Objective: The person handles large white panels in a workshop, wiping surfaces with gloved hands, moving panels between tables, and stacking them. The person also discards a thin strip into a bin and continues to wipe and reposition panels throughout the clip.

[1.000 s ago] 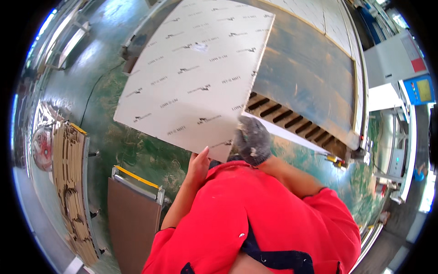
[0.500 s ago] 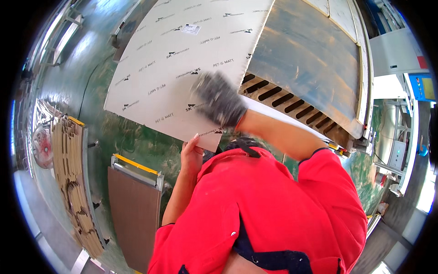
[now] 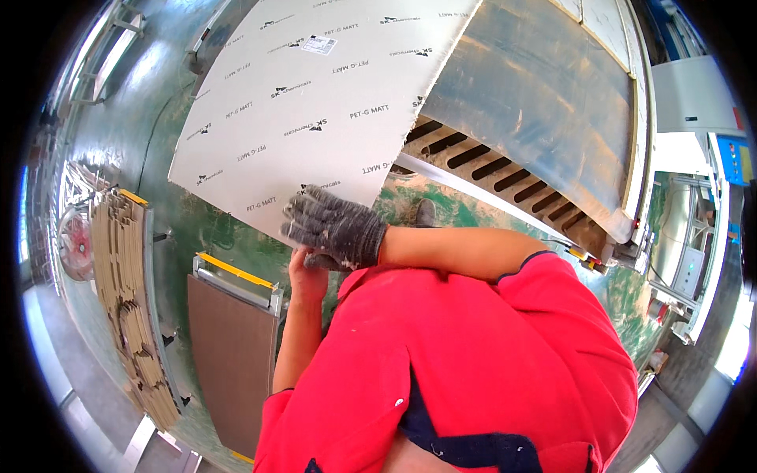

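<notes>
White panel, right fingers outstretched, left fingers, hold unclear; slotted bed, brown board

Bright light is glaring off the floor at upper left; fisheye distortion is bending straight edges, and black is swallowing the corners.

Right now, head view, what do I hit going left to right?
Stack of tan strips, brown board, gloved right hand, slotted table edge, blue control panel. White sheet and bare left hand overlap others, so left out.
</notes>
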Demonstrator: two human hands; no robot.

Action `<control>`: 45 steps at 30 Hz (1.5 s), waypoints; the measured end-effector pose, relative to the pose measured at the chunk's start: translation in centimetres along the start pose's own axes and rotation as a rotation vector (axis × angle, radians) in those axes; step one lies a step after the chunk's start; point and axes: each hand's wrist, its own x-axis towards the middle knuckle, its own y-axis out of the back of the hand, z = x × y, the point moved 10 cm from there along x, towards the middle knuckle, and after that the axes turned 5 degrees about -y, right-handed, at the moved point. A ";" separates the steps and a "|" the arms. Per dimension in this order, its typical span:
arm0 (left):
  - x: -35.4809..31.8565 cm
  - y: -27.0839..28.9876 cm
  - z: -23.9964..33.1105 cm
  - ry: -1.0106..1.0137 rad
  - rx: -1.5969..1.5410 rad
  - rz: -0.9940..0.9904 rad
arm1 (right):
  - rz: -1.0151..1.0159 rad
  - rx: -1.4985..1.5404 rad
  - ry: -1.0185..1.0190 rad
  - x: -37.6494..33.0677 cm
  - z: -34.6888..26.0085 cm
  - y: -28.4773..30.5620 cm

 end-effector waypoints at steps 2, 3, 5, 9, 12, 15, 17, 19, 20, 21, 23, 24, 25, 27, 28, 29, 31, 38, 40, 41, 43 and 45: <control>0.7 -0.8 0.4 0.004 0.146 -0.005 | -0.075 -0.029 -0.074 -0.9 3.9 -1.2; 0.7 -1.3 0.9 0.007 0.213 -0.001 | -0.125 -0.126 -0.080 -0.5 6.6 0.0; 0.1 -2.0 2.0 -0.012 0.246 0.046 | -0.113 -0.454 -0.230 0.1 15.7 2.3; 2.4 -3.0 1.4 0.004 0.225 0.006 | 0.095 -0.730 -0.296 0.1 25.8 11.6; 2.3 0.2 0.9 -0.007 0.181 0.061 | 0.078 -0.456 -0.276 -0.3 21.5 7.2; 0.5 0.8 3.0 0.035 0.234 -0.020 | -0.274 -0.057 -0.155 1.7 8.6 1.2; -0.8 2.0 3.3 0.041 0.219 0.038 | -0.159 -0.008 -0.074 0.4 7.8 -0.7; -2.2 3.6 3.6 0.019 0.230 0.121 | -0.170 -0.006 -0.162 0.1 9.8 0.5; -2.4 3.8 3.8 0.017 0.228 0.095 | -0.141 -0.028 -0.177 -0.2 12.4 1.7; -2.7 4.6 4.7 0.011 0.228 0.072 | -0.111 -0.077 -0.150 -0.1 15.5 2.8; -4.1 9.0 7.1 0.013 0.256 0.060 | -0.058 -0.371 -0.257 0.6 21.0 5.0; -5.0 10.1 8.2 0.022 0.227 0.080 | -0.008 -0.493 -0.286 1.5 23.0 6.4; -5.6 10.3 9.2 0.036 0.202 0.092 | -0.031 -0.661 -0.345 1.5 27.0 7.5; -6.2 10.4 9.9 0.046 0.184 0.087 | 0.057 -0.844 -0.430 1.5 33.1 13.2; -6.0 9.3 9.7 0.032 0.192 0.099 | -0.033 -0.888 -0.533 1.1 36.5 15.1; -5.7 8.1 9.3 0.019 0.201 0.108 | -0.014 -0.826 -0.444 0.7 36.5 14.7; -6.2 6.7 8.4 0.004 0.226 0.121 | -0.023 -0.566 -0.333 0.7 31.6 11.7; -5.9 8.3 9.5 -0.015 0.224 0.121 | -0.073 -0.003 -0.008 0.8 6.8 -3.5; -5.5 6.8 9.1 -0.039 0.243 0.096 | -0.076 0.015 -0.043 1.0 9.6 -2.1; -5.3 6.8 9.1 -0.037 0.247 0.106 | -0.036 -0.017 -0.079 1.3 12.4 -0.5; -5.0 7.0 9.2 -0.035 0.253 0.126 | -0.004 -0.156 -0.161 1.8 19.7 3.3; -6.0 7.9 8.8 -0.018 0.225 0.131 | -0.019 -0.412 -0.267 1.6 27.6 8.0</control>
